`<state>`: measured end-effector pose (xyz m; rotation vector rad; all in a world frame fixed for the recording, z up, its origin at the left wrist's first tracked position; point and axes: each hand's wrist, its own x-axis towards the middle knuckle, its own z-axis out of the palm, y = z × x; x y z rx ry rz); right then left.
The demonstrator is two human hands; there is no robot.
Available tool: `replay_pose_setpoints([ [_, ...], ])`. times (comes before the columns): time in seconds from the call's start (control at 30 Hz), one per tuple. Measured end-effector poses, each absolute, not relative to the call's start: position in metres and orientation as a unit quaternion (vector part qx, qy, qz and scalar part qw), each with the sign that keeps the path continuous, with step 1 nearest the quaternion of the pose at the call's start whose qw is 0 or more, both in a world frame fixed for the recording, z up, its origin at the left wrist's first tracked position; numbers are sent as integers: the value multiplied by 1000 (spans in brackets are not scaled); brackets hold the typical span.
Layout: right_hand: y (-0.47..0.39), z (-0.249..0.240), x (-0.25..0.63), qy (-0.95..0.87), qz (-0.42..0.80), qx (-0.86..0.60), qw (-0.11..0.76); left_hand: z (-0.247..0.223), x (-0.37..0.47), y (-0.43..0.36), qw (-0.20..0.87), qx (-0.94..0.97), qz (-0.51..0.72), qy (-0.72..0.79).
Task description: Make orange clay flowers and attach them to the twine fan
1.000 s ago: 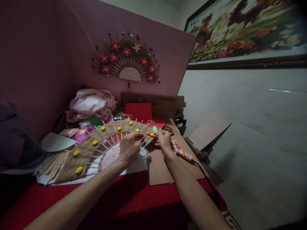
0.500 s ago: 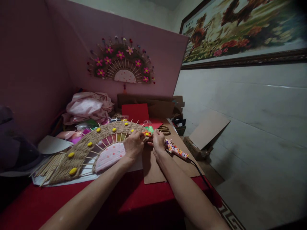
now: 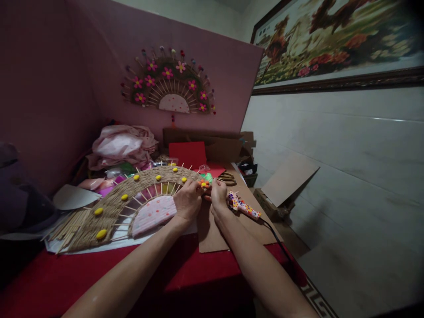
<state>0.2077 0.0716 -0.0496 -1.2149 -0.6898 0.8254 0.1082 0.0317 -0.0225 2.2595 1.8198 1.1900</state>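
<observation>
Orange-petalled flower [image 3: 204, 184] at 3 o'clock on twine-wrapped fan [image 3: 142, 183]. Left hand [image 3: 189, 198]: fingers bunched beside it, grip unclear. Right hand [image 3: 219, 195]: fingertips gathered, hold hidden. Best: steady fan, press petals evenly.

A pink wall [image 3: 228, 84] stands behind the red-covered table [image 3: 188, 258]. On the right, a pale, glossy wall [image 3: 357, 145] carries a picture [image 3: 351, 48] (flowers in it, dark frame around). The light is dim; patterned floor [image 3: 316, 297] shows at lower right.
</observation>
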Motion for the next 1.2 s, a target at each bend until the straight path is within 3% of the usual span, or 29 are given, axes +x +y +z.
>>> replay_pose_setpoints([
  [1.07, 69, -45, 204, -274, 365, -577, 677, -25, 106, 33, -9, 750, 324, 577],
  [1.2, 70, -45, 204, -275, 361, -573, 682, -25, 95, 23, -72, 765, 300, 566],
])
